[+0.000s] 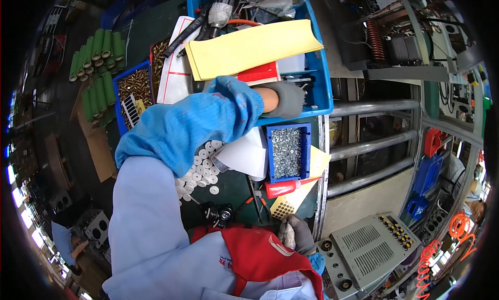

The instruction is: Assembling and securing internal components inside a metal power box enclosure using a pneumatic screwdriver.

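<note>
My left arm, in a blue oversleeve, stretches across the table to the right. My left hand (289, 99), in a grey glove, is over the near right part of a large blue bin (326, 87); its fingers are hidden from me. Close against my red apron (260, 256), my right hand (302, 236), also grey-gloved, is closed around a whitish, wrapped-looking piece (289, 236) whose kind I cannot make out. Yellow card sheets (249, 48) lie across the bin. Just beyond my right hand is a yellow sheet of round dark stickers (283, 206).
A blue tray of small metal nuts (288, 152), a red bottle (283, 188), pliers (254, 198) and white plastic discs (200, 172) lie on the table. Left are brass fittings (135, 87) and green tubes (99, 50). A grey instrument box (366, 245) and metal rails (374, 152) stand right.
</note>
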`<action>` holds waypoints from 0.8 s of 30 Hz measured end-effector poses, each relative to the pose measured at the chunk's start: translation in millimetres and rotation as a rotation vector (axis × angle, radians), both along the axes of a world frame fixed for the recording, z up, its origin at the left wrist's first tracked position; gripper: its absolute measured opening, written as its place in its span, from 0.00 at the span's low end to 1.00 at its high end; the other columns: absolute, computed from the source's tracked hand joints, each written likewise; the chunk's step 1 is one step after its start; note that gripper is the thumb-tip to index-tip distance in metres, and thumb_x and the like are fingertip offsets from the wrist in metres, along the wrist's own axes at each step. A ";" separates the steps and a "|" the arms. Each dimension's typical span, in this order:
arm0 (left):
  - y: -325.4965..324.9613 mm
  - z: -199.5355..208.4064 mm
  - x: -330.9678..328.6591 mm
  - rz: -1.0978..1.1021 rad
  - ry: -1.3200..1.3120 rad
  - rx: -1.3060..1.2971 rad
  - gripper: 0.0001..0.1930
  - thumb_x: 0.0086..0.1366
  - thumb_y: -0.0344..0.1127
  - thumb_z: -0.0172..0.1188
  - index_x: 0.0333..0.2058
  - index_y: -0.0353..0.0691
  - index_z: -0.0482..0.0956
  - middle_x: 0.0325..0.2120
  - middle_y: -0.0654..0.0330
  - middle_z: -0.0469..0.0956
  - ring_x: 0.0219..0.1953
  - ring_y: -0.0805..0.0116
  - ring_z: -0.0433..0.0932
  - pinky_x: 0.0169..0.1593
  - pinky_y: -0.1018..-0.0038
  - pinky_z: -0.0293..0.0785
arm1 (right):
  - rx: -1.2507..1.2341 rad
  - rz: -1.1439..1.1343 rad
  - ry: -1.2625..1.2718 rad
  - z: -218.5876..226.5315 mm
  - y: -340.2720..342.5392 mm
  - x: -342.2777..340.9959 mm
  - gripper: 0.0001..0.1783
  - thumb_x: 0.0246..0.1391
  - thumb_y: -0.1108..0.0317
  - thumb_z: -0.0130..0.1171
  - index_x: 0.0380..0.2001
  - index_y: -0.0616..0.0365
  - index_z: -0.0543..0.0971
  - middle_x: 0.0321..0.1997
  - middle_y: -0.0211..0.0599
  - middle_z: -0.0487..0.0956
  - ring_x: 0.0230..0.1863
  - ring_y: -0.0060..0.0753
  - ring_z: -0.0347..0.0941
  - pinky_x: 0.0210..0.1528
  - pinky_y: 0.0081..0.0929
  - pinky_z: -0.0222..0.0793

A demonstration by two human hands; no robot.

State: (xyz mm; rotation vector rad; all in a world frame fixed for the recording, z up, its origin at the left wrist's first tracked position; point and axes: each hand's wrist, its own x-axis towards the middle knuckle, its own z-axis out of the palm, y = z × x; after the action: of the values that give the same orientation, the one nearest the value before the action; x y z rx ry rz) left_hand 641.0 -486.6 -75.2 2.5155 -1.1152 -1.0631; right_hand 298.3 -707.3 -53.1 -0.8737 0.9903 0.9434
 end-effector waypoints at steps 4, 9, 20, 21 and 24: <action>10.1 -0.7 2.3 0.013 0.116 0.091 0.17 0.59 0.34 0.49 0.35 0.25 0.81 0.29 0.41 0.81 0.28 0.49 0.83 0.34 0.60 0.78 | 0.021 -0.054 0.007 4.0 -2.0 -4.7 0.14 0.62 0.57 0.47 0.37 0.58 0.72 0.24 0.37 0.74 0.22 0.33 0.72 0.25 0.25 0.69; 24.3 -28.9 9.1 0.490 0.637 0.028 0.09 0.61 0.37 0.56 0.23 0.42 0.75 0.14 0.71 0.66 0.13 0.80 0.61 0.16 0.78 0.53 | 0.050 -0.129 -0.002 -2.7 -7.9 -16.2 0.14 0.63 0.59 0.48 0.39 0.60 0.72 0.25 0.39 0.75 0.21 0.33 0.73 0.23 0.27 0.72; 68.1 4.3 -20.0 0.845 0.845 -0.282 0.12 0.58 0.33 0.58 0.37 0.33 0.81 0.15 0.71 0.65 0.13 0.82 0.58 0.16 0.81 0.51 | 0.014 -0.134 -0.059 10.8 -4.2 -23.5 0.14 0.62 0.59 0.49 0.38 0.61 0.72 0.24 0.39 0.74 0.20 0.33 0.72 0.23 0.27 0.71; 67.2 11.5 -25.8 0.809 0.744 -0.277 0.12 0.59 0.35 0.59 0.37 0.33 0.81 0.15 0.70 0.65 0.13 0.82 0.58 0.16 0.82 0.52 | 0.011 -0.137 -0.065 12.4 -3.1 -25.0 0.14 0.62 0.59 0.49 0.38 0.61 0.72 0.24 0.39 0.74 0.20 0.33 0.72 0.23 0.27 0.71; 70.0 23.0 -36.6 0.927 0.527 -0.452 0.11 0.60 0.35 0.58 0.37 0.34 0.80 0.14 0.71 0.64 0.14 0.82 0.59 0.17 0.82 0.53 | 0.005 -0.136 -0.090 16.9 0.1 -28.2 0.14 0.62 0.59 0.48 0.37 0.61 0.71 0.23 0.38 0.74 0.20 0.33 0.72 0.23 0.27 0.71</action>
State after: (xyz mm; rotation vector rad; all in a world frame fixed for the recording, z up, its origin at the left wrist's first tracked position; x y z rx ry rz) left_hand 604.5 -416.6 -52.2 1.8412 0.0092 -0.9366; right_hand 270.1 -707.2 -36.1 -0.8271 0.9574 0.7845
